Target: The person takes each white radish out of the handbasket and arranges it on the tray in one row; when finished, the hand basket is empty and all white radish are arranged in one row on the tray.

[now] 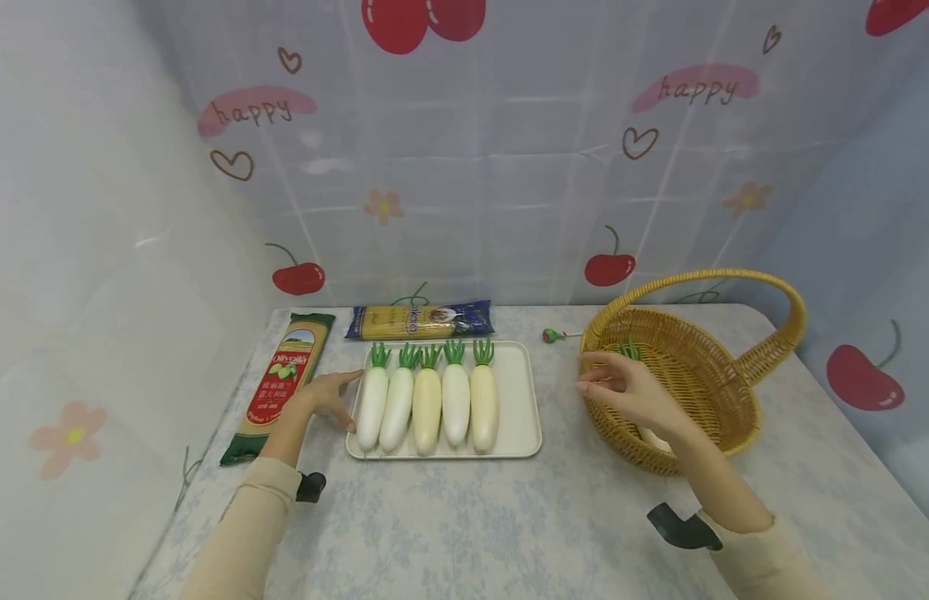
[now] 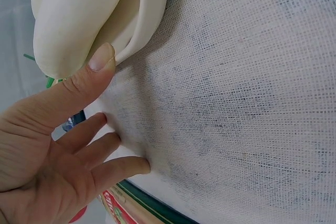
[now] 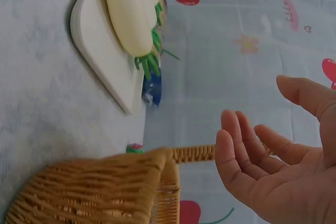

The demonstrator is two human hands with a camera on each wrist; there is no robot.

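Several white radishes with green tops lie side by side on a white tray [image 1: 518, 408]; the leftmost radish [image 1: 372, 410] is closest to my left hand [image 1: 331, 398]. That hand rests at the tray's left edge, its thumb [image 2: 97, 69] right at the rim and its other fingertips down on the cloth. My right hand [image 1: 632, 392] hovers over the left rim of a wicker basket [image 1: 734, 417], fingers loosely bent with nothing between them. Inside the basket is another radish [image 1: 654, 439], partly hidden beneath the right hand and forearm; its green leaves show behind the hand.
A red-and-green pasta packet [image 1: 280, 387] lies left of the tray, and a yellow-and-blue pasta packet [image 1: 419, 321] behind it. Near the basket's back left lies a lollipop [image 1: 551, 335]. The basket's tall handle [image 1: 722, 273] arches above it. Printed curtains surround the table.
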